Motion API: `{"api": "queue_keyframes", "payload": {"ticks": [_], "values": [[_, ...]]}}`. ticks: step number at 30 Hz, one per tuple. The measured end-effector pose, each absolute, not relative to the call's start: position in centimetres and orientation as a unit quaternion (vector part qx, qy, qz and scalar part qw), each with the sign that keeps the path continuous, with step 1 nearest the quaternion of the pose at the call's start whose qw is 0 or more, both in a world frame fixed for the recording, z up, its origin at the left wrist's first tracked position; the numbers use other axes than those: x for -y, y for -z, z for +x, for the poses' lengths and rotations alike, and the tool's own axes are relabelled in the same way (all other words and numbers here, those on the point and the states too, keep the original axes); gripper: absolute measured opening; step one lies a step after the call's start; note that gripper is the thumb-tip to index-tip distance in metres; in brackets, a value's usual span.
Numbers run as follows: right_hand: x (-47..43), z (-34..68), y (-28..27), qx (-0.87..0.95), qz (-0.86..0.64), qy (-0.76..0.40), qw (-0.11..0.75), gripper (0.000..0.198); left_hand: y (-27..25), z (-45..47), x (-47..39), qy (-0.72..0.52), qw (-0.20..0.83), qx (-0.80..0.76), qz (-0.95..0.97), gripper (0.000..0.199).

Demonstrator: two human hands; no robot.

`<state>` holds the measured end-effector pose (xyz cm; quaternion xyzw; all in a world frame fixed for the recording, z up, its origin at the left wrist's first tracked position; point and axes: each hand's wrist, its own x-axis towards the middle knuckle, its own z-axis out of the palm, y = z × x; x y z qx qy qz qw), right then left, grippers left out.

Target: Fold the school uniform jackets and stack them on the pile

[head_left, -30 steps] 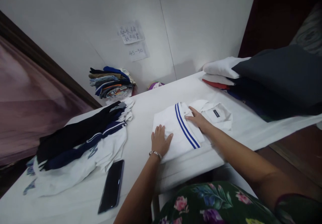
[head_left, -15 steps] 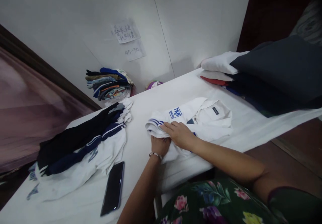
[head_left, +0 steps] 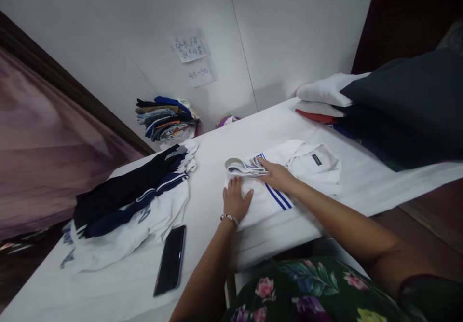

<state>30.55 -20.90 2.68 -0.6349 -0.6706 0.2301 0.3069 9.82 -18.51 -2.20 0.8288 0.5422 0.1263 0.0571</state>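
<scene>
While a phone point(head_left: 170, 261) lies on the white table point(head_left: 208, 177) at the near left, the left hand point(head_left: 237, 201) presses flat on a white shirt point(head_left: 260, 203), thumb spread from its fingers. Just beyond, the right hand point(head_left: 278, 175) pinches the shirt's curled fold — its collar point(head_left: 307, 165) lies farther right. Clothes point(head_left: 123, 191) lie at left, a folded stack point(head_left: 401, 105) at right; notes point(head_left: 193, 49) are on the wall point(head_left: 289, 27).
</scene>
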Motion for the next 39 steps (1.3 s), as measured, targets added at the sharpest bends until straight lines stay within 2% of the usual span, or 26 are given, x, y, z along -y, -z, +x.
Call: {"api": "queue_keyframes", "payload": {"ticks": [4, 8, 10, 13, 17, 22, 26, 30, 33, 39], "values": [[20.1, 32.7, -0.8, 0.554, -0.649, -0.32, 0.412, 0.083, 2.2, 9.9, 18.5, -0.11, 0.065, -0.547, 0.827, 0.063], [20.3, 34.2, 0.8, 0.361, -0.589, -0.492, 0.53, 0.094, 2.2, 9.8, 18.3, -0.11, 0.066, -0.544, 0.829, 0.062], [20.6, 34.7, 1.1, 0.288, -0.531, -0.561, 0.567, 0.097, 2.2, 9.8, 18.3, -0.113, 0.067, -0.544, 0.829, 0.061], [20.9, 35.1, 1.3, 0.239, -0.492, -0.599, 0.585, 0.092, 2.3, 9.8, 18.4, -0.116, 0.066, -0.544, 0.828, 0.06], [20.9, 35.1, 2.0, 0.25, -0.469, -0.602, 0.596, 0.084, 2.0, 9.8, 18.2, -0.112, 0.082, -0.547, 0.826, 0.06], [20.8, 35.1, 2.7, 0.307, -0.437, -0.596, 0.599, 0.053, 0.0, 9.6, 17.7, -0.091, 0.145, -0.559, 0.811, 0.055], [20.5, 34.8, 2.3, 0.276, -0.439, -0.604, 0.605, 0.043, -0.7, 10.3, 18.5, -0.09, 0.109, -0.544, 0.827, 0.057], [20.1, 34.5, 1.7, 0.273, -0.464, -0.602, 0.59, 0.04, 0.3, 11.6, 20.0, -0.058, 0.055, -0.489, 0.869, 0.06], [20.0, 34.3, 1.7, 0.3, -0.51, -0.555, 0.585, 0.041, 0.8, 12.0, 20.3, -0.056, 0.027, -0.479, 0.876, 0.062], [20.0, 34.1, 2.9, 0.391, -0.55, -0.462, 0.575, 0.047, -0.8, 11.9, 19.1, -0.061, 0.067, -0.494, 0.865, 0.056]]}}
